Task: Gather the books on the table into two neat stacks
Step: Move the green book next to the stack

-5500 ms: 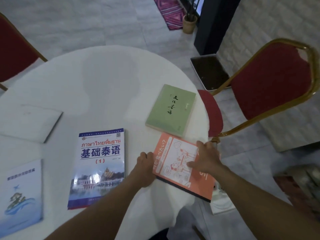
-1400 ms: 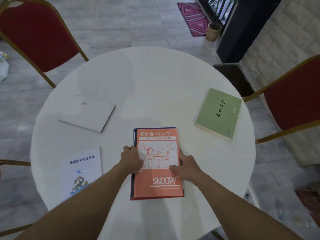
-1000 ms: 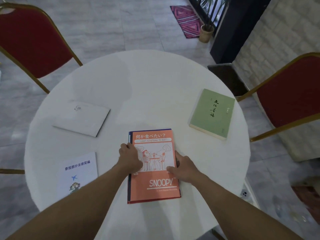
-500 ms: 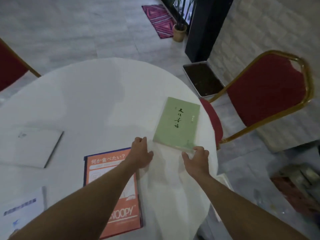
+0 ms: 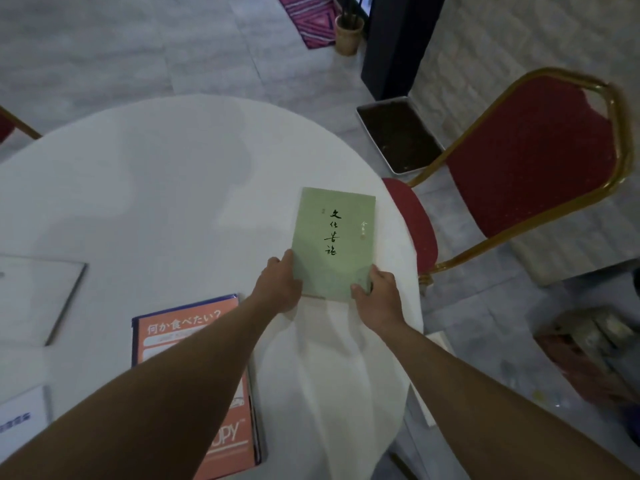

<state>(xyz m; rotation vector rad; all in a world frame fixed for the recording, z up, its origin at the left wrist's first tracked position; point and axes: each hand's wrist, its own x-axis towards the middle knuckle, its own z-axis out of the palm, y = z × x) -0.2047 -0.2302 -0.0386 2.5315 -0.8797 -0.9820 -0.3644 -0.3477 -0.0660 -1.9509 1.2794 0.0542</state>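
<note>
A green book with black calligraphy lies near the right edge of the round white table. My left hand grips its near left corner and my right hand grips its near right corner. An orange Snoopy book lies at the near middle on top of a blue-edged book, partly hidden by my left forearm. A white book rests at the left edge. The corner of a white booklet with blue print shows at the lower left.
A red chair with a gold frame stands close to the table's right side. A dark tray lies on the floor behind it, near a dark pillar. Another red chair's edge shows at the far left.
Both hands left the orange Snoopy book, reached right and forward, and closed on the near corners of the green book. The view swung right.
</note>
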